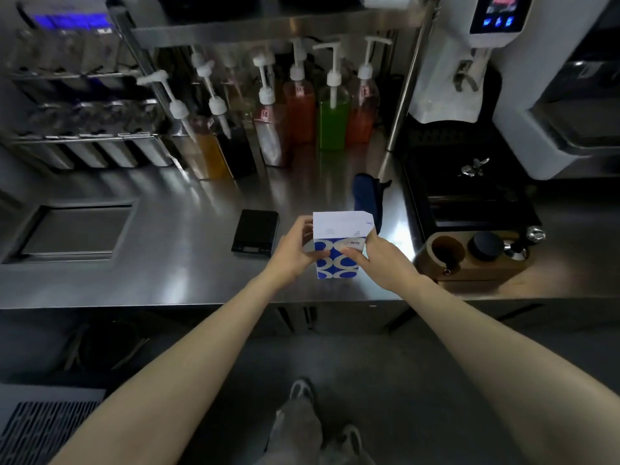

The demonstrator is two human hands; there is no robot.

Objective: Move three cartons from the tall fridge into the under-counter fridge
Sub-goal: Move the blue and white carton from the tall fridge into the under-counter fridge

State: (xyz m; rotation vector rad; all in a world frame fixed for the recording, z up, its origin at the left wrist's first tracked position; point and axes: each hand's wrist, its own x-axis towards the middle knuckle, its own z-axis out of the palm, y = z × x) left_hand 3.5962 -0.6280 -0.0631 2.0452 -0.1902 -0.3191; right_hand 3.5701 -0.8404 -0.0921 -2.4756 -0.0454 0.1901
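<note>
Far left: a wire rack [77,105] of steel canisters. Below it, nearer, a rectangular recessed well [75,229] is set into the brushed stainless-steel counter [188,263].

Centre far: a row of clear pump-topped syrup bottles [298,105], contents amber, dark, red and green. Nearer, a small black digital scale [255,231] lies flat on the counter.

Centre near: the left hand [295,253] grips the left side of a white carton with blue ring pattern [337,245], fingers curled round it. The right hand [372,255] pinches the carton's right side and front. The carton is upright, at the near part of the counter. Whether its base rests on the steel or is held just above cannot be told. A dark blue object [367,199] stands just behind it.

Right: a black drip tray [466,189], a wooden tamping station [476,256] and a white grinder [469,62].

Judgement: one carton is mid-transfer, out of the tall fridge and not yet stowed. Neither fridge interior is in view. The next move calls for lowering the carton below counter level and freeing one hand for the under-counter door.
</note>
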